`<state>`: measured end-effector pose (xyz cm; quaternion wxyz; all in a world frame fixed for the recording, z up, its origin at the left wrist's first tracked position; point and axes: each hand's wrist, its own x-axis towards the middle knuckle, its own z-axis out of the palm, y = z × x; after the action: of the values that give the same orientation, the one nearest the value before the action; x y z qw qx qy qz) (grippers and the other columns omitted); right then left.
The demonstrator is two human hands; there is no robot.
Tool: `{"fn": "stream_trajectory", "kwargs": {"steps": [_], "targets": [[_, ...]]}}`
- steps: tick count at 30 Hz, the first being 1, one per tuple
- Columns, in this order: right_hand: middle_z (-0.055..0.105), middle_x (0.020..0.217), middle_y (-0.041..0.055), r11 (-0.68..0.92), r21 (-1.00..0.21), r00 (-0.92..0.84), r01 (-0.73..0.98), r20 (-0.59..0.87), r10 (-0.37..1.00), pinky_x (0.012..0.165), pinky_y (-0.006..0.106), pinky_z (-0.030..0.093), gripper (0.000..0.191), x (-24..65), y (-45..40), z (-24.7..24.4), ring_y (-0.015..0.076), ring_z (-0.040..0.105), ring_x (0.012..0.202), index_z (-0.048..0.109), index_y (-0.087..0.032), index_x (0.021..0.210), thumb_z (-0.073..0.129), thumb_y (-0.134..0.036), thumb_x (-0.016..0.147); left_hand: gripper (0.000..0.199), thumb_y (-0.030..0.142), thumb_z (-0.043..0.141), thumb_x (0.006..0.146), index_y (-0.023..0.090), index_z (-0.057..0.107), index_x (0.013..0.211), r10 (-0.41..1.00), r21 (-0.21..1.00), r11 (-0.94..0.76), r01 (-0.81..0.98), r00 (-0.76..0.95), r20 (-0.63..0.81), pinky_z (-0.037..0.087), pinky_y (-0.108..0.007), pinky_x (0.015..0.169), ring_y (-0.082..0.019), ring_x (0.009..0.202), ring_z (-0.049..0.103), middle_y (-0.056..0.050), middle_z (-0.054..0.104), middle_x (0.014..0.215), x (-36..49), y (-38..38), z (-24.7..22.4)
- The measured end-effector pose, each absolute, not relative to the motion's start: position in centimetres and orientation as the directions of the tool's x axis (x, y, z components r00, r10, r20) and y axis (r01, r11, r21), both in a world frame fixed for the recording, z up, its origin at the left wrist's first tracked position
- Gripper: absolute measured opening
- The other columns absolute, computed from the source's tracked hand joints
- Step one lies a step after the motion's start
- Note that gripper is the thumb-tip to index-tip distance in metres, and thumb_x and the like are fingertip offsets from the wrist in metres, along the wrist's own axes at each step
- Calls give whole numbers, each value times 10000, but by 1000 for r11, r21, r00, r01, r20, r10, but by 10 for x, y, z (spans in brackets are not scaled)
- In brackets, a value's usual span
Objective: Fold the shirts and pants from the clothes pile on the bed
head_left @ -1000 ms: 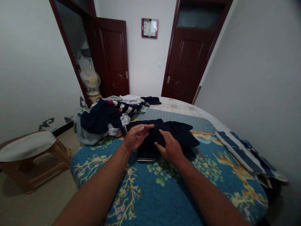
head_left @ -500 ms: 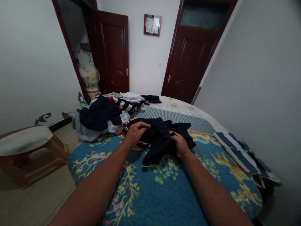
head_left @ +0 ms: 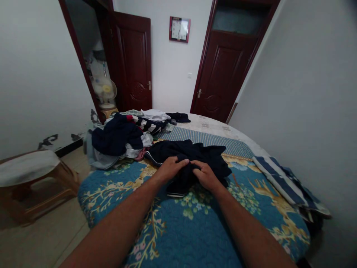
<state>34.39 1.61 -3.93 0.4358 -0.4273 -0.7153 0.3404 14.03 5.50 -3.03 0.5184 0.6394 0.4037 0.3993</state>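
A dark navy garment [head_left: 208, 150] with thin white trim lies crumpled on the blue floral quilted cover [head_left: 195, 230] in front of me. Whether it is a shirt or a jacket I cannot tell. My left hand [head_left: 170, 168] pinches the near side of the cloth between thumb and fingers. Close beside it, my right hand [head_left: 205, 175] is also closed on the fabric, its thumb tip almost meeting the left one. One trimmed edge of the garment hangs toward me below the hands, and folds hide part of the fingertips.
At the left back is a heap of clothes [head_left: 118, 136], navy, white and striped. A folded blue-and-white striped cloth [head_left: 281, 182] lies along the right edge. A wooden stool [head_left: 41, 197] with a pale top stands at the left. Behind are two dark red doors [head_left: 134, 59].
My left hand has come right and down onto the garment and taken hold of it. The right hand has shifted left, so both hands are closer together. The garment's left part lies more spread.
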Motion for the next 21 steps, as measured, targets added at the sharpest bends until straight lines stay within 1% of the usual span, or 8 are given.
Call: {"fn": "stream_trajectory", "kwargs": {"steps": [2,4,6,9,13,15,18,21], "targets": [[786,1060,5,439,-825,-280,355,354,892,921,332,533,409,340,13,-39,219,705,964,801,-243,1113,521,-190,820,435,542,732,885,179,721,645,953,949,-226,222,251,168,353,-283,552,-174,591,538,-23,637,611,141,56,-30],[790,1049,7,454,-797,-271,399,371,888,910,329,537,427,337,11,-38,219,713,955,804,-245,1129,520,-168,820,416,499,734,888,195,672,610,957,929,-266,256,185,223,337,-284,553,-167,589,514,-4,605,593,140,57,-29],[794,1025,9,457,-776,-249,435,385,889,905,330,539,429,335,10,-37,218,717,930,808,-243,1124,525,-155,815,355,473,778,858,202,675,653,963,951,-245,191,158,216,345,-274,556,-158,596,518,7,612,618,139,58,-28],[799,1020,20,456,-753,-190,475,417,889,928,346,538,403,336,11,-34,227,725,937,813,-236,1100,534,-154,821,357,520,823,821,195,704,736,977,995,-94,-43,188,101,382,-261,559,-144,596,542,8,643,666,139,59,-24],[801,1041,33,440,-740,-94,509,460,883,960,359,530,353,340,12,-32,243,732,1001,810,-239,1060,537,-178,844,404,531,903,743,181,739,859,960,920,99,-380,281,13,498,-268,649,-156,680,645,-22,734,788,139,57,-20],[802,1034,36,431,-740,-85,517,456,886,962,361,529,342,339,12,-33,241,734,994,808,-238,1044,530,-185,853,406,469,947,705,169,766,909,925,913,178,-367,379,-28,530,-275,677,-172,727,688,-49,770,847,141,54,-22],[801,1036,44,417,-744,-85,522,441,893,964,365,525,341,339,14,-35,242,730,1005,808,-234,1046,519,-197,868,382,356,962,696,143,794,965,870,945,243,-220,481,-112,545,-265,660,-181,736,718,-77,794,880,146,50,-29],[792,1013,42,374,-770,-20,517,426,904,952,374,525,325,356,21,-29,236,720,956,800,-237,1098,536,-272,912,303,331,904,779,141,773,975,906,913,245,-326,411,-96,593,-279,714,-196,770,748,-85,803,910,142,56,-27]]}}
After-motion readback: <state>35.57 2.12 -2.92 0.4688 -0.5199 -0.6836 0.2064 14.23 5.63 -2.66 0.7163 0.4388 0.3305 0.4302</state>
